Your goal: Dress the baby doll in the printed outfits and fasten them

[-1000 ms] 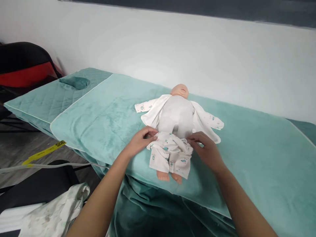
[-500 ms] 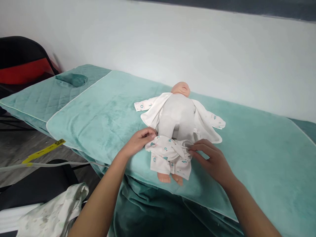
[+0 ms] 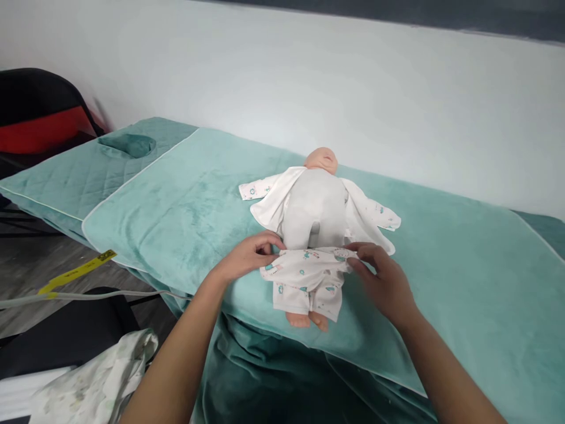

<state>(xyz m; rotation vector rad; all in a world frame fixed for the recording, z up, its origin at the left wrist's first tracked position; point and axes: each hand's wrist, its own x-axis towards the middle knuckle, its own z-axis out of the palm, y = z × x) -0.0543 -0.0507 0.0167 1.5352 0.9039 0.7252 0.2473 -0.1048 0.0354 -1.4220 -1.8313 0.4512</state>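
Observation:
A baby doll [image 3: 315, 203] with a grey cloth body lies on its back, its head [image 3: 322, 159] toward the wall. White patterned pants [image 3: 304, 271] cover its lower legs, with the feet [image 3: 304, 321] showing below the cuffs. My left hand [image 3: 251, 256] pinches the waistband at its left end. At the right end my right hand [image 3: 382, 280] grips the same waistband, thumb and fingers closed on the cloth. A white patterned shirt [image 3: 368, 215] is spread open around the doll's torso, sleeves out to both sides.
Soft green bedding [image 3: 463, 294] covers the long table against the wall. A face hole [image 3: 128, 145] is at its left end. On the left are a black and red chair [image 3: 44, 129], a cable [image 3: 132, 292] with a yellow tag [image 3: 77, 272], and a crumpled patterned cloth [image 3: 97, 377].
The waistband, bunched before, is now stretched wider and straighter between my hands. My right hand has shifted slightly right and up along it.

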